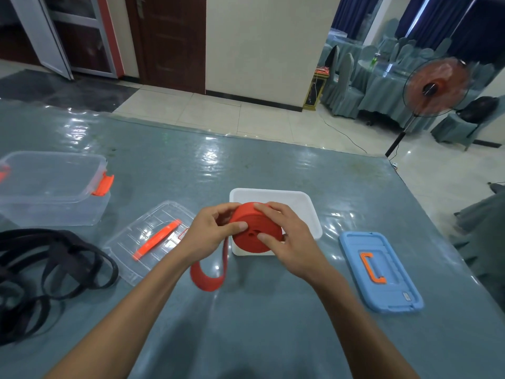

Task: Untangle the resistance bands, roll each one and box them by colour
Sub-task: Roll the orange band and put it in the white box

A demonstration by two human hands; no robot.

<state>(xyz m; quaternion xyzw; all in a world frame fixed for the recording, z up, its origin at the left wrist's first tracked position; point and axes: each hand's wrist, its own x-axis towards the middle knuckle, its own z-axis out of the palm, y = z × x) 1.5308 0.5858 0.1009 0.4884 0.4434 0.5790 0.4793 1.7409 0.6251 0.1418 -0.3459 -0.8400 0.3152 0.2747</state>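
Both hands (216,231) grip red roll (252,231) over white box's (306,203) near edge.

Readable text: none that I can make out.
Blue lid (401,274): a small pale sticker (406,296) near its close corner; the print is too small for me to read.
Clear lid (128,255): a red-edged label (183,233) at its right edge; whatever is on it is blurred.
Brands, numbers, signs: I can read none anywhere in view.
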